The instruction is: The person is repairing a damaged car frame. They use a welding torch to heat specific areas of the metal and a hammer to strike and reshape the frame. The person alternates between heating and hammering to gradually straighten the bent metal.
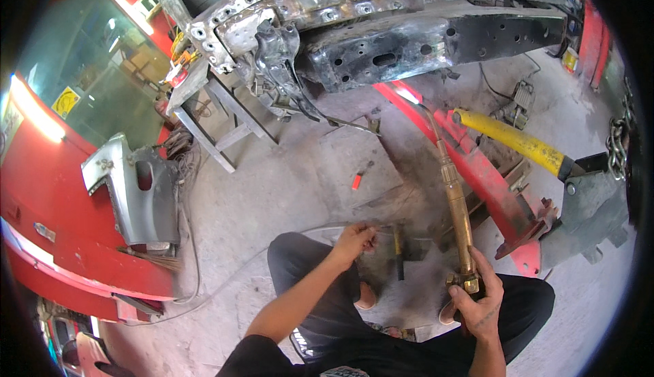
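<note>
Right hand (pixel 480 302) wrapped round the torch (pixel 459 213) at its valve end; torch slants up, bright glow by its tip, below the black beam (pixel 395 55). Left hand (pixel 353 245) near the left knee (pixel 293 249), fingers curled; can't tell if pinching anything. Red stand (pixel 470 166) alongside torch.

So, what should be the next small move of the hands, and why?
Perhaps bring the left hand across to the brass fitting low on the torch, to steady it. The right hand alone holds the torch, whose tip points toward the dark metal beam, while the left hand is apart, near the left knee. I cannot tell whether it is lit.
</note>
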Action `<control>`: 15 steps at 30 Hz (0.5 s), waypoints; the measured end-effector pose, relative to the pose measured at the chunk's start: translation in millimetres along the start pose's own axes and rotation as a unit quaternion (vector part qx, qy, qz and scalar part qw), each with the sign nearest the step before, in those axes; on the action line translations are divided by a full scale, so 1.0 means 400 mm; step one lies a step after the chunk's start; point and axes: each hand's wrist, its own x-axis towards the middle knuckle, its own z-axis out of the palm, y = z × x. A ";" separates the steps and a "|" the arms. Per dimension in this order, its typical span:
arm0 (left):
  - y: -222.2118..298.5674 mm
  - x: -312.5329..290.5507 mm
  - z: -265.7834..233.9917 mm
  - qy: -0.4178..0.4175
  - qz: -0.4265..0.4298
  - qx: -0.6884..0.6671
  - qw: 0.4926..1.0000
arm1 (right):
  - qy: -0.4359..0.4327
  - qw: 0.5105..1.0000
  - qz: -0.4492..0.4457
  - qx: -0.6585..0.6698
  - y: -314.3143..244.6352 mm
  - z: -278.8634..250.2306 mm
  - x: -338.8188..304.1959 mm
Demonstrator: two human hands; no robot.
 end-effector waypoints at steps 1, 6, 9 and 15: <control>0.030 0.007 -0.010 -0.001 0.011 0.020 1.000 | 0.003 1.000 0.015 0.003 -0.005 0.004 0.001; 0.126 0.063 -0.066 0.005 0.073 0.079 0.994 | 0.022 0.999 0.043 -0.003 0.004 0.011 0.005; 0.162 0.084 -0.066 0.020 0.079 0.098 0.992 | 0.038 0.994 0.091 0.035 0.004 0.014 0.001; 0.109 0.132 -0.066 0.043 0.078 0.127 0.988 | 0.053 0.989 0.126 0.061 0.007 0.027 0.011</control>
